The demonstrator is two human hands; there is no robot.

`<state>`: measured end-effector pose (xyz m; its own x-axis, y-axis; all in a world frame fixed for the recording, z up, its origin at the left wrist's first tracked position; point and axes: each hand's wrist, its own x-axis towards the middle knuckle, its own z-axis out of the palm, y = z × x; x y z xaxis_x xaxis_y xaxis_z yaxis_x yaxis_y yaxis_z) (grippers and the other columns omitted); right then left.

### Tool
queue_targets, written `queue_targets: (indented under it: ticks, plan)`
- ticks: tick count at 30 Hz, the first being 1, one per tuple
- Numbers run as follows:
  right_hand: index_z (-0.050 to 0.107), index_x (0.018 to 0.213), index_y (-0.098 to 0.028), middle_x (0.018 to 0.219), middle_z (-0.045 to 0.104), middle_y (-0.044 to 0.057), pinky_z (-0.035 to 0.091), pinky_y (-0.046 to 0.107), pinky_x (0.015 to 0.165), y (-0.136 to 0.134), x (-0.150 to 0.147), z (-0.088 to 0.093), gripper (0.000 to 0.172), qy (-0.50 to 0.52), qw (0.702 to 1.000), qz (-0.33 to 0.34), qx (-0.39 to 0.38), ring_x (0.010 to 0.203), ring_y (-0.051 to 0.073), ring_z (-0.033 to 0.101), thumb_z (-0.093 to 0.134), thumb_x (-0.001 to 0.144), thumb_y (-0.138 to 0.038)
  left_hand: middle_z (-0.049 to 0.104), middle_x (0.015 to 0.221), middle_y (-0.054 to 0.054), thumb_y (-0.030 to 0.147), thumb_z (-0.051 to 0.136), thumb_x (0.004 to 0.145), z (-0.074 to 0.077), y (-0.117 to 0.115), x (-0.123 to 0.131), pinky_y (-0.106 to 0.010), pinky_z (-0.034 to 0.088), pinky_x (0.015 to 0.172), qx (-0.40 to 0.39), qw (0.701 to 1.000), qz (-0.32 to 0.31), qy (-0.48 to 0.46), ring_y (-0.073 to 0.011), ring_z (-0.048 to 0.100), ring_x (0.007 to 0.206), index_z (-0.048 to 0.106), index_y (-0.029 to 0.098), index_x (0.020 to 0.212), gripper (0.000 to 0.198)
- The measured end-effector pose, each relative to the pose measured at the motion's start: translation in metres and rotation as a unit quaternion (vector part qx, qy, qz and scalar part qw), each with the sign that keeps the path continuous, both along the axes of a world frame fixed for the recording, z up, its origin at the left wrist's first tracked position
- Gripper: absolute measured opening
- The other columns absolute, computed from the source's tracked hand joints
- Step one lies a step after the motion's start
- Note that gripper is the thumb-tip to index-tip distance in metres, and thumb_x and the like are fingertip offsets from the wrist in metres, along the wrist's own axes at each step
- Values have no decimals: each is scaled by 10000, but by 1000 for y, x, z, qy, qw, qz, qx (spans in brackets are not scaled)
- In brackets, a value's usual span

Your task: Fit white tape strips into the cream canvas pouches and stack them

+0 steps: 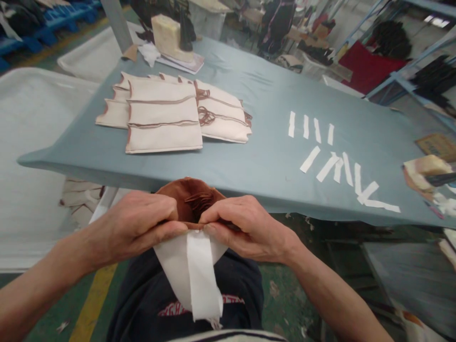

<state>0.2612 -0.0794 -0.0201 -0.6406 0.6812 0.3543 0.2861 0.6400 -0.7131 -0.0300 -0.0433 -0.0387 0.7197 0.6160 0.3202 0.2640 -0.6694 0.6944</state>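
Your left hand: the fingers and thumb of your left hand are closed on the rim of the cream pouch.
Your right hand: your right hand pinches the same rim just beside it, thumb near the top of a white strip.
Pouch: you have it in front of your body, off the near edge of the worktop, mouth gaping to show brown lining; the strip hangs down its cream side.
Near edge: it runs just past your knuckles; you cannot tell whether the lining touches it.
Room to move: blue-grey cloth stretches between the stacked cream pieces and the loose white strips, and also between the stack and the near edge.
Left end: you have the stack toward this end, with a yellowish block by the far-left corner and a white bin beyond the edge.
Right end: the loose strips lie in two rough rows, the lower reaching toward the near edge; another yellowish block sits close to the end.
Writing: red lettering crosses your dark garment, partly hidden by the pouch and too blurred for you to read.
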Motion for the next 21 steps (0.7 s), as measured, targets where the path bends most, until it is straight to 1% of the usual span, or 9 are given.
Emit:
queue_targets:
  ticks: [2, 4, 7, 9, 12, 15, 17, 19, 21]
  plan:
    - [745, 1107, -201, 958, 857, 50, 562, 285, 758, 1, -1, 5, 211, -1, 1000, 2, 24, 821, 170, 790, 584, 1220, -278, 672, 772, 35, 405, 515, 1246, 10, 5, 4, -293, 398, 643, -14, 998, -53, -8, -155, 583, 673, 663, 238, 910, 403]
    - [745, 1103, -198, 952, 851, 50, 550, 288, 764, 2, -1, 10, 216, -16, 999, 4, 40, 822, 171, 783, 594, 1226, -291, 707, 807, 26, 437, 502, 1247, 21, 9, 12, -275, 433, 648, -54, 997, -61, -13, -160, 613, 691, 677, 242, 936, 406]
    - [733, 1076, -215, 910, 823, 43, 523, 295, 763, 2, 0, 17, 280, -62, 997, -3, 47, 808, 170, 747, 558, 1256, -340, 632, 707, 49, 412, 609, 1208, 32, 13, 24, -269, 379, 586, -79, 994, -72, -17, -136, 539, 612, 629, 237, 818, 429]
    - [715, 1024, -223, 875, 803, 30, 491, 297, 740, 0, 0, 20, 321, -69, 996, -21, 53, 789, 165, 718, 568, 1263, -379, 539, 639, 72, 409, 686, 1179, 34, 13, 29, -273, 318, 543, -87, 992, -85, -21, -116, 460, 554, 582, 226, 756, 472]
    - [685, 966, -228, 830, 787, 6, 462, 291, 702, -3, 0, 21, 329, -35, 998, -36, 47, 746, 153, 689, 625, 1245, -392, 500, 634, 82, 420, 743, 1161, 32, 12, 31, -269, 285, 523, -98, 990, -102, -20, -103, 415, 546, 548, 216, 723, 521]
    - [675, 997, -233, 851, 797, 7, 491, 279, 718, -8, 0, 22, 263, -6, 1000, -11, 27, 733, 148, 690, 614, 1236, -323, 474, 661, 84, 381, 703, 1181, 33, 11, 33, -266, 273, 529, -94, 989, -110, -22, -104, 391, 566, 521, 213, 732, 512]
    - [675, 1018, -235, 872, 801, 16, 492, 280, 724, -10, 0, 22, 238, -13, 999, 0, 32, 746, 149, 698, 578, 1232, -262, 469, 676, 89, 322, 664, 1184, 36, 9, 35, -254, 287, 541, -95, 989, -117, -9, -102, 410, 579, 502, 217, 755, 470]
    - [675, 1019, -234, 861, 793, 15, 472, 288, 717, -10, 1, 22, 259, -27, 998, -6, 54, 744, 149, 692, 538, 1240, -231, 487, 688, 93, 238, 636, 1158, 41, 4, 36, -247, 304, 563, -85, 990, -112, 19, -99, 442, 597, 471, 221, 773, 419]
    - [672, 1011, -231, 837, 781, 11, 454, 292, 711, -8, 2, 18, 311, -18, 997, -16, 71, 732, 146, 681, 508, 1271, -279, 506, 691, 96, 151, 597, 1109, 44, -6, 36, -258, 306, 585, -54, 994, -91, 34, -100, 450, 609, 437, 226, 785, 368]
